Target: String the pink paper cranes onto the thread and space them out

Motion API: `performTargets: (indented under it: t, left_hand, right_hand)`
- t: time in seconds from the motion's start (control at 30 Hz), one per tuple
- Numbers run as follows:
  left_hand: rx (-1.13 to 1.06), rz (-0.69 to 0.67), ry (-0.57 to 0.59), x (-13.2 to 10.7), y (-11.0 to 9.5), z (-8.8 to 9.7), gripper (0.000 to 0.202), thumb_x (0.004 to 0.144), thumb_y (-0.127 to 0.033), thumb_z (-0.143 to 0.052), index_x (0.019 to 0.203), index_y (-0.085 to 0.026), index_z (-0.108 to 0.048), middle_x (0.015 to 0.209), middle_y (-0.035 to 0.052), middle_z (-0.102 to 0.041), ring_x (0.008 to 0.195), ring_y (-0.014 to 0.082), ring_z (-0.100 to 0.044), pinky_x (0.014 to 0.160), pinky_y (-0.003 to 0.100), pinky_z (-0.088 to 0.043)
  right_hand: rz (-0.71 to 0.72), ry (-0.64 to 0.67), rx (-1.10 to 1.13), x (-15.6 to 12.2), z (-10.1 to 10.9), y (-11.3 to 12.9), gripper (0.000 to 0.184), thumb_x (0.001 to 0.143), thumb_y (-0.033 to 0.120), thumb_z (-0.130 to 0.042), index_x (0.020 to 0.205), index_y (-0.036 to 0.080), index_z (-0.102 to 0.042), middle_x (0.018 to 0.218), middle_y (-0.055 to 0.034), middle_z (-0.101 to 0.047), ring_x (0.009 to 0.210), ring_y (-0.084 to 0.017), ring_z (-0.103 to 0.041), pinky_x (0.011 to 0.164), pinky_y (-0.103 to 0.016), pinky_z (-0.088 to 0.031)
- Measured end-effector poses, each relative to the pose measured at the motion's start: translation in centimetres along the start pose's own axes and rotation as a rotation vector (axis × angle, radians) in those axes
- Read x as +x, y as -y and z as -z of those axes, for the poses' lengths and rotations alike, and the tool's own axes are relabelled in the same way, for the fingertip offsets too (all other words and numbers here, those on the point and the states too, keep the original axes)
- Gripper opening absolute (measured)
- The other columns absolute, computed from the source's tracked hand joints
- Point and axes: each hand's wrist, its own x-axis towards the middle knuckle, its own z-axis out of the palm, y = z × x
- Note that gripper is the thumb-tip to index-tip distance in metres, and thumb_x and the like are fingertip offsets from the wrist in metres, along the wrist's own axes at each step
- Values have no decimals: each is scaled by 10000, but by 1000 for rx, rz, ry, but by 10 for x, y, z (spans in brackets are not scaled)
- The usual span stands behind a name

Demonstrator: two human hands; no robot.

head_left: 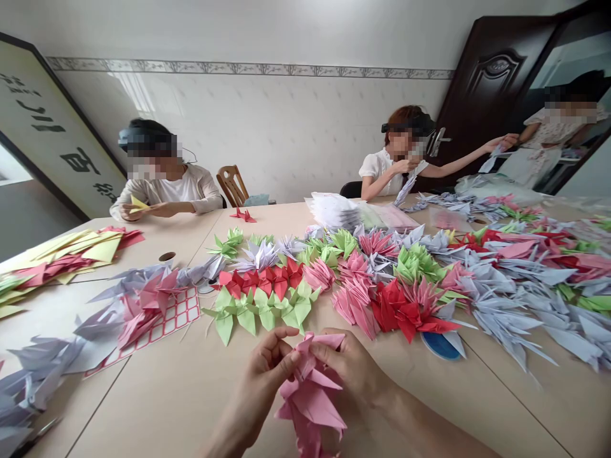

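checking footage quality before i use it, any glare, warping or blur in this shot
Head view: pale glare streaks the wall at upper left; the sign and door lean near the edges, likely wide-angle distortion; left hand, right hand and pink paper look fairly sharp.

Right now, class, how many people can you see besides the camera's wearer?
3. A left person and a middle person across the table; a third person at far right, past the dark door. More could be hidden beyond it.
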Motion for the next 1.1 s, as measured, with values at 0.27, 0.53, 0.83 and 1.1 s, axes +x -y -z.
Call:
performTargets:
  t: [0.27,0.53,0.83,1.1]
  left_hand:
    - [-71,-5,15,1,0,2,360,834,-398,-640,1101,-187,-524,641,-40,-542,611,114,-515,621,235,-398]
    - [192,-36,80,0,2,-1,397,782,-452,-676,1071,-192,-595,768,14,-582,701,149,-533,598,225,-393]
    - [316,-36,79,-1,-3,-4,368,820,-514,-600,909,-157,-592,737,29,-594,649,138,-518,574,229,-390]
    - [258,-53,67,0,2,-3,355,819,-486,-617,987,-175,-582,734,-2,-540,619,108,-447,564,216,-355]
  right_hand:
    - [-2,92,85,-1,0,4,354,894,419,-591,744,108,-666,644,8,-518,613,-84,-459,588,-208,-329]
    - [59,25,-63,-3,-4,8,336,846,427,-644,716,119,-685,698,-7,-553,657,-104,-516,604,-200,-403]
    - [103,36,-135,-2,-2,3,322,864,404,-628,687,136,-658,650,-1,-562,601,-96,-521,542,-181,-414]
    - [51,27,-96,-2,-2,5,343,856,454,-623,757,129,-677,678,-9,-592,593,-104,-565,538,-197,-441]
